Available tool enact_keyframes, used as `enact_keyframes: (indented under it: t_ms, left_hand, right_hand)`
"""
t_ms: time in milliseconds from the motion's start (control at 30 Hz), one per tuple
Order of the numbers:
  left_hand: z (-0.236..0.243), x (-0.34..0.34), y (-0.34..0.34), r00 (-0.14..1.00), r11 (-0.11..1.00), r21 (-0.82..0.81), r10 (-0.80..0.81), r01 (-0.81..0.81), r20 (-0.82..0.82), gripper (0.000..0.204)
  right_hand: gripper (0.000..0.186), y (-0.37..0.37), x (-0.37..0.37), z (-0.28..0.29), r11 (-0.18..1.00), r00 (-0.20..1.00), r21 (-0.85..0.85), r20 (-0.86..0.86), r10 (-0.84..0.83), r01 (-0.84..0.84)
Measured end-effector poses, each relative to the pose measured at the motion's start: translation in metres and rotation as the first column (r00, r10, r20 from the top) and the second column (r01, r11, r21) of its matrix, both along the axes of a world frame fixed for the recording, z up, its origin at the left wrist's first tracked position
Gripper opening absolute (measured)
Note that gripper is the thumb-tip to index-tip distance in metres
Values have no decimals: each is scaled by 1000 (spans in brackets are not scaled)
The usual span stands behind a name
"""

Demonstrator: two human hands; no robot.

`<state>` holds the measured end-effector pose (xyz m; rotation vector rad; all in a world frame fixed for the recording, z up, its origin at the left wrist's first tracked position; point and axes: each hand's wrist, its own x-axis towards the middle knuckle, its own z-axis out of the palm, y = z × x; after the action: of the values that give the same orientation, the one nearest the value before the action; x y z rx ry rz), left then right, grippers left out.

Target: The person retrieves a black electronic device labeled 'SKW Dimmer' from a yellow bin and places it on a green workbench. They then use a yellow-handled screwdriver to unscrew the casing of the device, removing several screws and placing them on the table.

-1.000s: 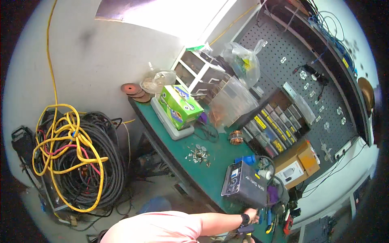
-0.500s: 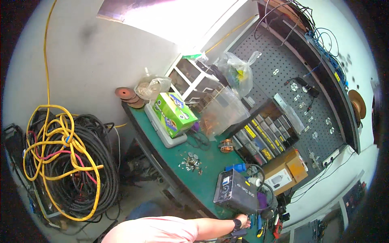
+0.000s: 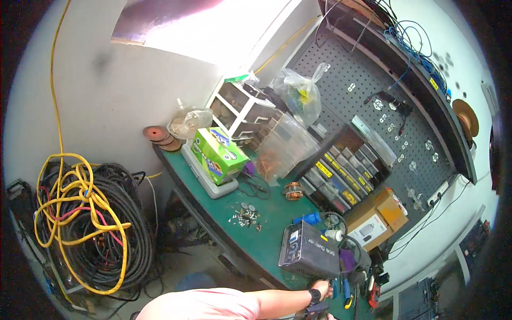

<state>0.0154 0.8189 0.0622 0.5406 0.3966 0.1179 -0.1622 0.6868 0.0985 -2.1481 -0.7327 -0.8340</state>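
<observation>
The left hand (image 3: 321, 289), fingers' grip unclear, rests against the dark grey machine box (image 3: 309, 249) lying just above it on the counter (image 3: 266, 213).

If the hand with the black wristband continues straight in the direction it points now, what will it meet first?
Most likely the hand would meet the blue-handled pliers lying just past its fingers on the green workbench. The dark grey box-shaped device sits just above that line. Depth is unclear so near the picture's edge.
</observation>
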Motion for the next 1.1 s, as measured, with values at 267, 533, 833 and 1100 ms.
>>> enact_keyframes:
  t_ms: [267, 533, 833, 1100]
  left_hand:
    - [-4, -6, -7, 998, 996, 92, -3, 8, -61, 29]
    - [-6, -11, -4, 997, 996, 63, -54, 57, -57, 29]
    - [14, -28, -14, 997, 996, 43, 74, -75, 26, 32]
    - [49, -113, 7, 961, 855, 472, 102, -217, 257, 28]
  right_hand:
    - [39, -3, 11, -13, 645, 390, 660, -750, 534, 385]
    - [24, 8, -12, 25, 856, 629, 505, -702, 334, 109]
    - [33, -5, -26, 40, 973, 997, -223, 58, -45, 57]
    - [38, -50, -31, 9, 928, 689, 330, -714, 126, 172]
